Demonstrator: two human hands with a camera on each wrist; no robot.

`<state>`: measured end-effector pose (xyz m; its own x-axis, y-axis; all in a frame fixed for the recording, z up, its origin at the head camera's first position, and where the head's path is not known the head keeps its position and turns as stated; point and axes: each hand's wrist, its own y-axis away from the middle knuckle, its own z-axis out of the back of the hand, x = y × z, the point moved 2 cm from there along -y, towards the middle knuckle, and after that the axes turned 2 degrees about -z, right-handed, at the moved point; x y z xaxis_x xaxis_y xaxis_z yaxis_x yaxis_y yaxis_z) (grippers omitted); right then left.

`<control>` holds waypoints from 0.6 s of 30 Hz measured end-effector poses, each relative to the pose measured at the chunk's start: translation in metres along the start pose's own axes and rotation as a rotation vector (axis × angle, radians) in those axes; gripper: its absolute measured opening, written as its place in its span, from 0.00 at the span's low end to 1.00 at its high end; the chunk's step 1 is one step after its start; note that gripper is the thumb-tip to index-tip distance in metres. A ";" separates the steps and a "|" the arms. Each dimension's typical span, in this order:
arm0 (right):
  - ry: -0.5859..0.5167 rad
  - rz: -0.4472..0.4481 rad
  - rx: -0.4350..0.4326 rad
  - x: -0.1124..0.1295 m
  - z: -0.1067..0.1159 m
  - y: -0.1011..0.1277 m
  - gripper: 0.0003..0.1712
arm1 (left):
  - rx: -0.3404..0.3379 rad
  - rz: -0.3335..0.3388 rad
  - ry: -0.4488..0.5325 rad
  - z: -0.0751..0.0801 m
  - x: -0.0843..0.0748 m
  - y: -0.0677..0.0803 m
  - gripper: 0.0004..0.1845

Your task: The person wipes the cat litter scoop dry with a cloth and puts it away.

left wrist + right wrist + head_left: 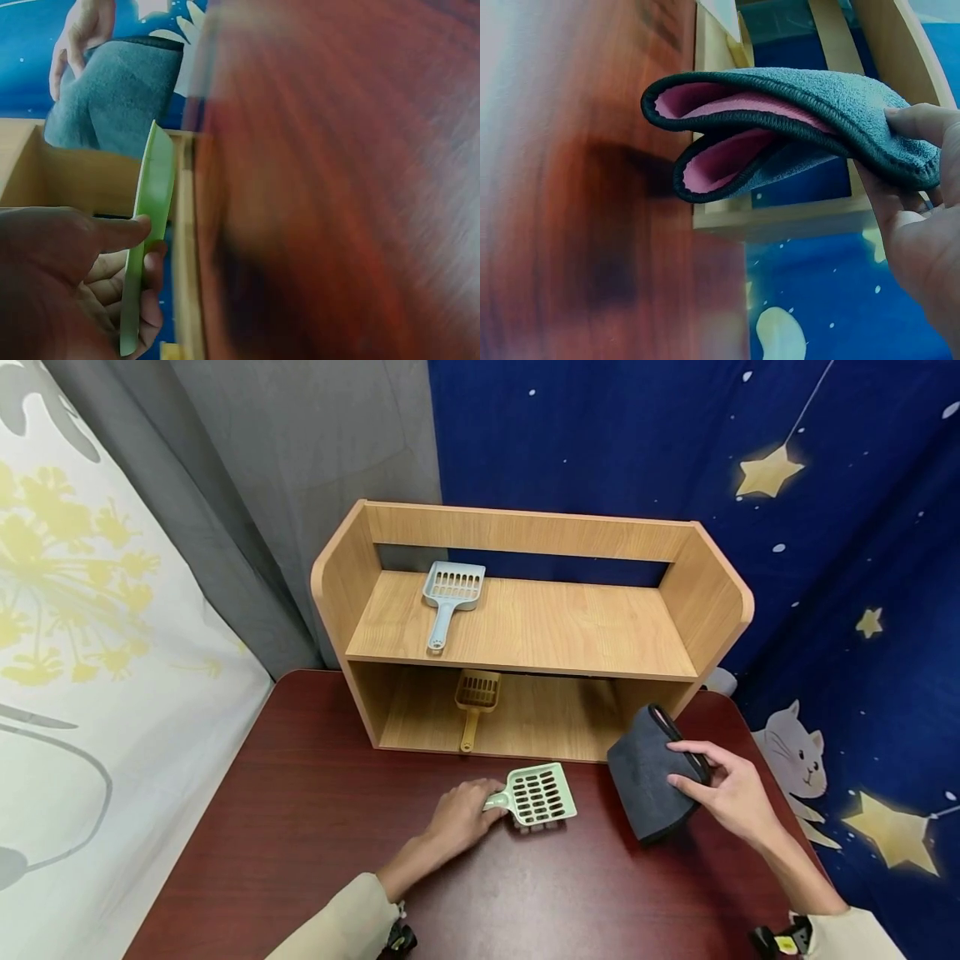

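My left hand [459,817] grips the handle of a light green slotted scoop [536,795] just above the dark red table [300,827]; in the left wrist view the green scoop [150,225] is edge-on between thumb and fingers. My right hand [731,793] holds a folded dark grey cloth [648,772] to the scoop's right. The right wrist view shows the cloth [795,120] folded over, pink inside, pinched at its right end. A blue scoop [448,597] lies on the upper shelf of a wooden rack [525,627], and a tan scoop [475,700] in its lower bay.
The wooden rack stands at the table's back edge, its upper shelf bare to the right of the blue scoop. A dark blue star-print curtain [825,527] hangs behind and right, a grey curtain [262,485] and a white floral curtain [90,652] to the left.
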<state>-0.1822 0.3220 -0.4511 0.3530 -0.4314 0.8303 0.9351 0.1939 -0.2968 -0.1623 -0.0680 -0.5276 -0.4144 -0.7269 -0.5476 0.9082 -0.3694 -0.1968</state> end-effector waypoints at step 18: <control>-0.066 0.106 0.100 0.020 -0.028 -0.040 0.25 | 0.125 -0.237 0.030 0.044 -0.016 -0.015 0.16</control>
<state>-0.2117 0.2806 -0.4355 0.4431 -0.3454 0.8273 0.8838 0.3231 -0.3385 -0.1720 -0.0759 -0.4800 -0.6110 -0.5948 -0.5224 0.7709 -0.5972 -0.2217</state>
